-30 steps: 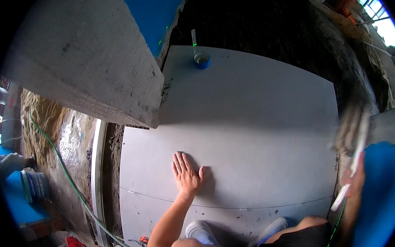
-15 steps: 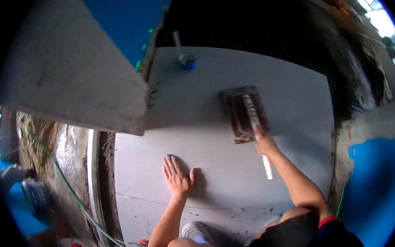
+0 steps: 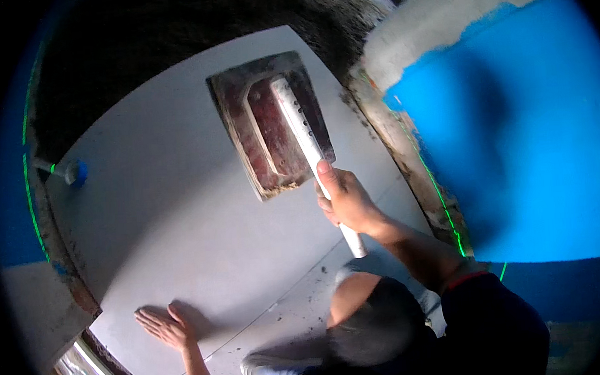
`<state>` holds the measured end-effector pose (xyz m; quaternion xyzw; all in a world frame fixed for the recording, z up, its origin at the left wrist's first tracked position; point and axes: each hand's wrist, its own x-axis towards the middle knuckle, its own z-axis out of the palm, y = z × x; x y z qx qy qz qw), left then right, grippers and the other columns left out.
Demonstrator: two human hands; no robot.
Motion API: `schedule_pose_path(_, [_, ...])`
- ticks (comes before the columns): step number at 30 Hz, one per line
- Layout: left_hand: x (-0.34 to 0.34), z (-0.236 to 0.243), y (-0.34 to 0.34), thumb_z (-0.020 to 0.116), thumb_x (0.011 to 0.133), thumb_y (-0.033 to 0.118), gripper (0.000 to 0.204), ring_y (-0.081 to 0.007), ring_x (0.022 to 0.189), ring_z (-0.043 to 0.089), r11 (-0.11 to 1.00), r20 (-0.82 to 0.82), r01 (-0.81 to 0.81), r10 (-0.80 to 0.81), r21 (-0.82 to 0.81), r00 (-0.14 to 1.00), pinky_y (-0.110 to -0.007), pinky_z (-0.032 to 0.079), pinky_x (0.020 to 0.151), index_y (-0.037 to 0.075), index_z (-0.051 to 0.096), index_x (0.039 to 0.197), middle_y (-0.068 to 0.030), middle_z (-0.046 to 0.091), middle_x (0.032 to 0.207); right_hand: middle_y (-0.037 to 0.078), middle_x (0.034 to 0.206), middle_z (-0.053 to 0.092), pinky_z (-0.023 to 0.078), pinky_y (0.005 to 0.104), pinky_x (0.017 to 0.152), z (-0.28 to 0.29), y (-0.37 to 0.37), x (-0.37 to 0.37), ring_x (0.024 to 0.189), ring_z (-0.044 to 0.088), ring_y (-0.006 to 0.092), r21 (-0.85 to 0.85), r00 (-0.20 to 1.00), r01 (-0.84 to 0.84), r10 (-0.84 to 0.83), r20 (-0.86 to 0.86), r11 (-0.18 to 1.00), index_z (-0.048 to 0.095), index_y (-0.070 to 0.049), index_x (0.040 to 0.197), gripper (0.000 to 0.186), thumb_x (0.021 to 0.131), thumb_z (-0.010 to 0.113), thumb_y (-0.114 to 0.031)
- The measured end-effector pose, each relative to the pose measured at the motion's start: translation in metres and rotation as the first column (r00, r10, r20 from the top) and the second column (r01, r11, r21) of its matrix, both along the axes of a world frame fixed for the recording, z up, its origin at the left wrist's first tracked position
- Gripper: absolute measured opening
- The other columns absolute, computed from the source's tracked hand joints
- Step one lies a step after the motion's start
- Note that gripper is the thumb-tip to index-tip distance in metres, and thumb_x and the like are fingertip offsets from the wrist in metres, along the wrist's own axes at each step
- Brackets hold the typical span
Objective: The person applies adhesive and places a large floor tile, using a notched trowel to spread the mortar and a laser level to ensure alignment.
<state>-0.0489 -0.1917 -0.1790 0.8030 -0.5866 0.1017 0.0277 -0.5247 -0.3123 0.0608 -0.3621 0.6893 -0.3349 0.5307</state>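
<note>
My right hand (image 3: 345, 197) is wrapped round a white tube handle with holes along it. The handle belongs to a flat, dark red rectangular paddle (image 3: 274, 124) with dried grey mortar on its edges, held over the far part of a large grey slab (image 3: 185, 222). Whether the paddle touches the slab, I cannot tell. My left hand (image 3: 165, 326) rests palm down near the slab's left front corner, fingers stretched out and holding nothing.
A small round blue thing (image 3: 76, 173) with a pale handle sits at the slab's far left. Beyond the slab lies dark, rough ground (image 3: 154, 42). Blue-painted surface (image 3: 544, 131) borders the right side, with a green laser line along its edge. My shoe (image 3: 277, 369) is on the floor in front.
My view has swung to the right, so the blue surface there shows more. The paddle appears larger and closer, still in my right hand. My left hand stays flat on the slab.
</note>
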Motion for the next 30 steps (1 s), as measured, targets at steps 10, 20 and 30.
schedule_pose_path(10, [-0.003, 0.038, 0.001, 0.042, 0.101, 0.043, 0.072, -0.0327, 0.153, 0.005, 0.929, -0.402, -0.141, 0.281, 0.343, 0.871, -0.043, 0.002, 0.123, 0.005, 0.017, 0.158, -0.0167, 0.012, 0.165, 0.015, 0.081, 0.067, 0.054, 0.0439, 0.076, -0.17, -0.032, 0.138, 0.083, 0.068, 0.0287, 0.09, 0.811, -0.56, 0.567, -0.143, 0.824, 0.066, 0.001, 0.096, 0.075, 0.1, 0.032, -0.066])
schedule_pose_path(20, [0.193, 0.059, 0.156, 0.055, 0.09, 0.014, 0.02, -0.0341, 0.1, 0.063, 0.693, -0.421, -0.707, 0.604, -0.14, 0.676, -0.042, 0.05, 0.089, 0.007, 0.072, 0.097, -0.0159, 0.067, 0.101, -0.002, 0.058, 0.046, 0.038, 0.0272, 0.039, -0.145, 0.071, 0.105, 0.042, 0.046, 0.0104, 0.292, 0.893, -0.441, 0.382, 0.238, 0.849, 0.046, -0.014, 0.08, 0.048, 0.098, 0.051, -0.057])
schedule_pose_path(30, [0.228, 0.029, 0.191, 0.054, 0.076, 0.008, 0.026, -0.0335, 0.09, 0.069, 0.705, -0.614, -0.695, 0.613, 0.141, 0.497, -0.039, 0.053, 0.082, 0.005, 0.075, 0.092, -0.0203, 0.071, 0.092, 0.0, 0.057, 0.047, 0.041, 0.0271, 0.041, -0.147, 0.074, 0.07, 0.043, 0.05, 0.0125, 0.296, 0.805, -0.583, 0.587, 0.084, 0.757, 0.048, -0.013, 0.077, 0.053, 0.099, 0.046, -0.061])
